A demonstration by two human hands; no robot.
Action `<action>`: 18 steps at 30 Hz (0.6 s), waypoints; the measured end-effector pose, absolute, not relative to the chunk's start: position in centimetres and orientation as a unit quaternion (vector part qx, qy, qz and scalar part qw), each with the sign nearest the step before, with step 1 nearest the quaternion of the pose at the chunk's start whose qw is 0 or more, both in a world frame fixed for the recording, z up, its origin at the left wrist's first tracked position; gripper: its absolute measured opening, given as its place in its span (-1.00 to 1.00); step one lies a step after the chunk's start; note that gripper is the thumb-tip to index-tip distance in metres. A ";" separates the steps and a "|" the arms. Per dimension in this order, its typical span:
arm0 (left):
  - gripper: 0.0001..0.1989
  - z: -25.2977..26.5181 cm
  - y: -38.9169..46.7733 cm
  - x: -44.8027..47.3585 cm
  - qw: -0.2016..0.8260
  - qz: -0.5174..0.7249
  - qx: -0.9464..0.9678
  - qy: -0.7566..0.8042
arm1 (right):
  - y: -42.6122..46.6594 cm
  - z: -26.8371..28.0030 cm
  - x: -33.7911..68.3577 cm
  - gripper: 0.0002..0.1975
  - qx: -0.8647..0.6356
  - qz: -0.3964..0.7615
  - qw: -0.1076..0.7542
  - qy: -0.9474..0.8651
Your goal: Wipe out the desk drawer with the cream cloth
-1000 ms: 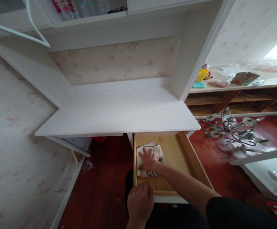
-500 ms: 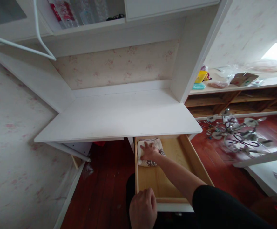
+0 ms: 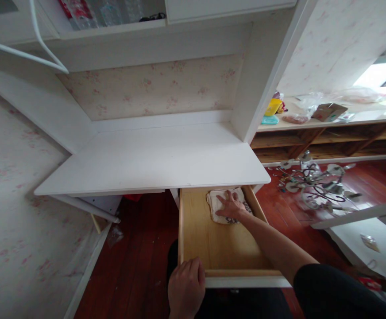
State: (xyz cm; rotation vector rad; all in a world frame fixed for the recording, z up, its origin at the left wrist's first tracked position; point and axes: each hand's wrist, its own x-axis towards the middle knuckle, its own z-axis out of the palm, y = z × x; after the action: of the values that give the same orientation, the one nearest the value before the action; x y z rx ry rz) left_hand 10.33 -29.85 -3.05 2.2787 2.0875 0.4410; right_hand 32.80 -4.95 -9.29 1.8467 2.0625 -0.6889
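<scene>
My right hand (image 3: 230, 207) lies with its fingers spread on a folded cream cloth (image 3: 217, 204) with a dark pattern along its edge. The cloth rests on the bottom of a pulled-out wooden drawer (image 3: 199, 243), towards the back right. My left hand (image 3: 187, 283) is closed at the drawer's front left corner, fingers curled over the front panel (image 3: 246, 280); its fingertips are hidden. Just above the drawer is the white desk top (image 3: 153, 159).
A shelf with plastic bottles (image 3: 108, 13) and a white looped cable (image 3: 43, 55) hang over the desk. At right, a chandelier (image 3: 315, 181) lies on the red wooden floor (image 3: 140, 257). Behind it, a low shelf unit (image 3: 279, 141) carries a cardboard box (image 3: 329, 112) and plastic bags.
My right hand has slid the cloth from the left side of the drawer to the back right. My left hand stays at the drawer front. The view has shifted slightly.
</scene>
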 end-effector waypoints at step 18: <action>-0.75 -2.7 -29.8 10.4 -0.002 0.119 0.738 0.664 | -9.0 -9.7 33.7 0.07 0.638 -0.256 0.176 0.704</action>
State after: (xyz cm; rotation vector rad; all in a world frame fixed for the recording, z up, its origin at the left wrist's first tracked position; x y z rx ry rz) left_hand 10.37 -29.85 -2.69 2.3220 2.0899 0.3752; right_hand 33.74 -8.99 -9.75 1.8073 1.9953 -0.7252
